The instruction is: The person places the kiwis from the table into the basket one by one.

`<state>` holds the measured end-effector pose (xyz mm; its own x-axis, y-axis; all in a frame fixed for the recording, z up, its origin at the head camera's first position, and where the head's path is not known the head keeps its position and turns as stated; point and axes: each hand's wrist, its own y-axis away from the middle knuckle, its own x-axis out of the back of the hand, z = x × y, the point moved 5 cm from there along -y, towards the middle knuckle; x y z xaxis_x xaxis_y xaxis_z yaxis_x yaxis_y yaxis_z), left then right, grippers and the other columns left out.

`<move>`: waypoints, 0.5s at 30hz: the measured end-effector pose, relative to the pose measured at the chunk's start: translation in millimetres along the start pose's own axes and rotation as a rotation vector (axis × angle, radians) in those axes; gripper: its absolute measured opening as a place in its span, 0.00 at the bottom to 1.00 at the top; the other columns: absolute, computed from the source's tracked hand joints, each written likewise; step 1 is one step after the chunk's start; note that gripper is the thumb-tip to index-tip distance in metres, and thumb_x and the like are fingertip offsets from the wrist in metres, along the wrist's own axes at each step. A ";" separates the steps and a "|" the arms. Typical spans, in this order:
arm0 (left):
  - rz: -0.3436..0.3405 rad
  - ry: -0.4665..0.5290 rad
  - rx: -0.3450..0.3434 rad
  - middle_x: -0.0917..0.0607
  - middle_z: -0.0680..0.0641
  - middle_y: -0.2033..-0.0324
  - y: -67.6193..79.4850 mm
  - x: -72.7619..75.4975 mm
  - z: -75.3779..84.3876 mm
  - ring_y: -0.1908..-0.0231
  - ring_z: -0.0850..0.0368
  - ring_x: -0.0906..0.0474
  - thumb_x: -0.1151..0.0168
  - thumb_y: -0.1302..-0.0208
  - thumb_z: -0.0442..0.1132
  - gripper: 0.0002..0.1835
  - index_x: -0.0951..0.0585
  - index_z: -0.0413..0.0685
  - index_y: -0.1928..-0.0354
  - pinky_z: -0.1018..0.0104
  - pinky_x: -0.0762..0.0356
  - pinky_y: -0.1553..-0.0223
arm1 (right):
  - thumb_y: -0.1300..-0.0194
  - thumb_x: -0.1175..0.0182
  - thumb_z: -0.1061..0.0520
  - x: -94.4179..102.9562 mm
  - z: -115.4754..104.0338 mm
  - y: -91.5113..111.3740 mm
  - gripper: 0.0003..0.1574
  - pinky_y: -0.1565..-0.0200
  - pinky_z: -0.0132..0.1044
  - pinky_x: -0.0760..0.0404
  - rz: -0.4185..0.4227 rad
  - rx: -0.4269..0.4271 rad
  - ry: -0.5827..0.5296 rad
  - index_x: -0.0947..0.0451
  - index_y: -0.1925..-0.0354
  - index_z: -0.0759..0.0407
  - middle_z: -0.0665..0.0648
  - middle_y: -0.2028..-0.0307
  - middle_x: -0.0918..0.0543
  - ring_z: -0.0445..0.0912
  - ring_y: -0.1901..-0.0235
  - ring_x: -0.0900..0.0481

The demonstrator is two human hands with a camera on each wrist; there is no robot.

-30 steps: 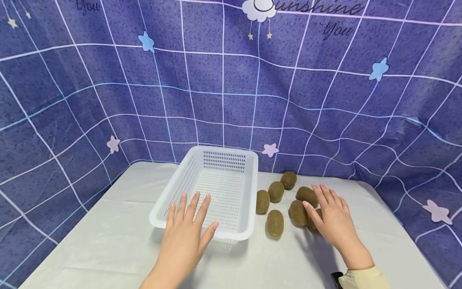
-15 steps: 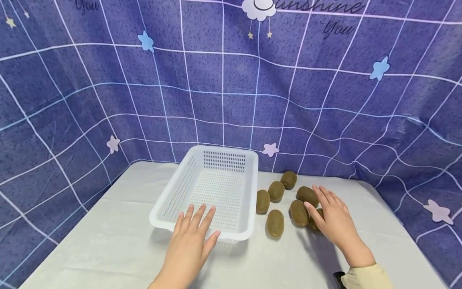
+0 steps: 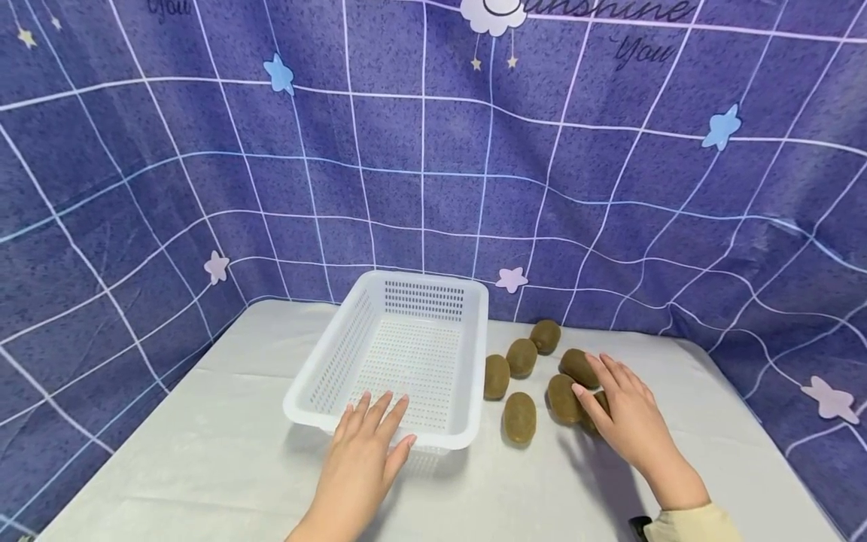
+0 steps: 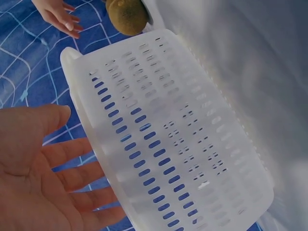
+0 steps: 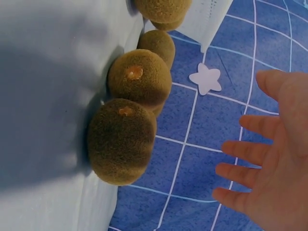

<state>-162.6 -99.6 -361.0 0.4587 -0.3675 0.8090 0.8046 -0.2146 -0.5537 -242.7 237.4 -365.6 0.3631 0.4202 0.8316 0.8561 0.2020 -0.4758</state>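
Note:
A white perforated plastic basket (image 3: 479, 354) stands on the white cloth, with nothing inside. My left hand (image 3: 359, 470) hovers over its near rim, fingers spread. In the left wrist view this hand (image 4: 53, 168) is open beside the basket wall (image 4: 159, 154); whether fingertips touch the rim, I cannot tell. Several brown fuzzy kiwis lie right of the basket, among them a front kiwi (image 3: 519, 418). My right hand (image 3: 630, 418) is over the right-hand cluster, partly hiding one kiwi (image 3: 596, 414). In the right wrist view its straight fingers stand apart from the nearest kiwi (image 5: 121, 142).
A purple-blue curtain (image 3: 379, 188) with a grid and stars hangs behind and at both sides of the table (image 3: 203, 444). One kiwi (image 3: 496, 376) sits close against the basket's right side. The back kiwi (image 3: 545, 336) lies near the curtain.
My left hand has drawn back toward me, from over the basket's inside to its near rim. My right hand has hardly moved. The kiwis and the basket stay in place.

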 end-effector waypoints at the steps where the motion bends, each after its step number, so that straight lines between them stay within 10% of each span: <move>1: 0.003 0.000 0.000 0.22 0.37 0.43 0.6 -0.6 -0.1 0.40 0.34 0.30 0.36 0.37 0.47 0.25 0.23 0.44 0.41 0.38 0.34 0.40 | 0.29 0.47 0.44 0.0 -0.4 0.1 0.35 0.42 0.68 0.41 -0.002 0.000 -0.001 0.37 0.33 0.64 0.74 0.37 0.33 0.72 0.39 0.38; 15: 0.022 -0.030 0.025 0.21 0.36 0.46 6.2 -6.1 3.1 0.43 0.34 0.28 0.38 0.37 0.48 0.23 0.22 0.43 0.43 0.38 0.33 0.41 | 0.29 0.46 0.45 -1.0 -4.2 0.7 0.34 0.41 0.67 0.41 0.004 0.010 0.004 0.35 0.35 0.64 0.73 0.37 0.33 0.72 0.39 0.38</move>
<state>-159.2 -95.8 -368.8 0.4873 -0.3450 0.8022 0.8031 -0.1838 -0.5668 -240.9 233.4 -365.6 0.3681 0.4176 0.8307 0.8507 0.2092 -0.4822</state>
